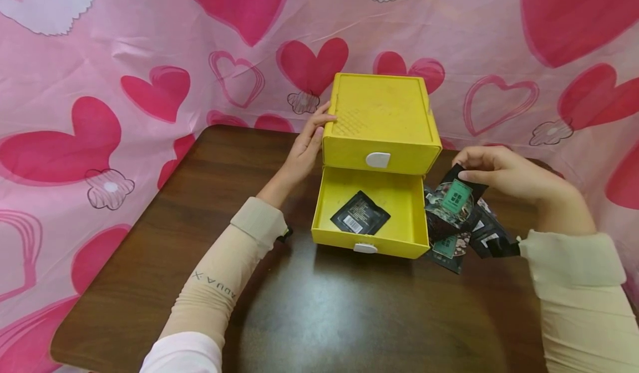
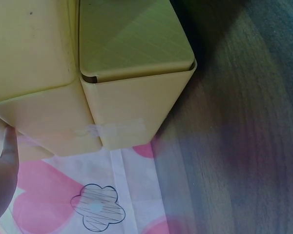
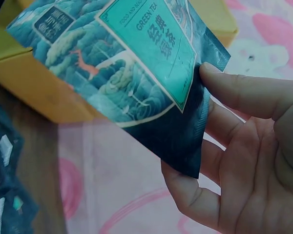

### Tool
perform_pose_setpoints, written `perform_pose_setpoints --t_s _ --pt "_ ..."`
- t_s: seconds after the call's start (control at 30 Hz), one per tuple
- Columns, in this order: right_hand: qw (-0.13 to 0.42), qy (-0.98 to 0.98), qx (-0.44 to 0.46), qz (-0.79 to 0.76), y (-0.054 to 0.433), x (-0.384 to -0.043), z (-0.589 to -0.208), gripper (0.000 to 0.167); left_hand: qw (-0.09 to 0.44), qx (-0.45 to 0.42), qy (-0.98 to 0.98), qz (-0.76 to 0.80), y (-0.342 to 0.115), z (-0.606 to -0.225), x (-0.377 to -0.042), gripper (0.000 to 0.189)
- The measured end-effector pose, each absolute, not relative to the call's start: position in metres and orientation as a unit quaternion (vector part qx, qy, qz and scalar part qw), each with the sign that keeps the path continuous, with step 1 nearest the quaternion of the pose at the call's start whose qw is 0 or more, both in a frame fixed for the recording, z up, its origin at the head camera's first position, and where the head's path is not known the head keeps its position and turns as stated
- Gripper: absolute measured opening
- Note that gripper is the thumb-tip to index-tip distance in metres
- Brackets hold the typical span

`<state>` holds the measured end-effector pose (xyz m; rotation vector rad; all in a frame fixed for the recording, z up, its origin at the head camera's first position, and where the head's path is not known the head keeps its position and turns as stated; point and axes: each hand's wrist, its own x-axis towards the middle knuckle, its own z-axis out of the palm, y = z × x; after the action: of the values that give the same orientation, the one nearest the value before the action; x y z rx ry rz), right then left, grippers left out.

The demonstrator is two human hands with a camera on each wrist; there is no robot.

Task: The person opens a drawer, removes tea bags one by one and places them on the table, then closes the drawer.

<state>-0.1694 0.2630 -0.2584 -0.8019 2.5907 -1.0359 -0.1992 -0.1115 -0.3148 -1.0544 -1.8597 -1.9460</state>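
A yellow two-drawer box [image 1: 381,109] stands on the table with its lower drawer [image 1: 399,201] pulled out. One dark tea packet [image 1: 361,213] lies in that drawer, its barcode side up. My left hand [image 1: 305,148] touches the left side of the box near the top, fingers extended. In the right wrist view, my right hand [image 3: 249,141] pinches a green tea packet [image 3: 151,63] by one corner between thumb and fingers. This held packet is beside the drawer's right wall, over several more dark tea packets [image 1: 489,231] on the table.
The brown wooden table [image 1: 319,312] extends in front and to the left of the box. Behind it hangs a pink cloth [image 1: 299,6] with hearts. The upper drawer, with a white handle [image 1: 378,160], is closed.
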Motion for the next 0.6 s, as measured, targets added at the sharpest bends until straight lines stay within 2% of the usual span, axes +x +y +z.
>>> perform_pose_setpoints --t_s 0.27,0.6 --pt "0.164 0.881 -0.226 -0.381 0.282 -0.177 -0.289 0.011 0.125 -0.362 -0.639 -0.667 -0.112 -0.314 -0.199 0.028" --pt "0.178 0.874 -0.234 -0.388 0.289 -0.182 -0.324 0.010 0.124 -0.352 -0.647 -0.665 -0.111 -0.313 -0.197 0.028"
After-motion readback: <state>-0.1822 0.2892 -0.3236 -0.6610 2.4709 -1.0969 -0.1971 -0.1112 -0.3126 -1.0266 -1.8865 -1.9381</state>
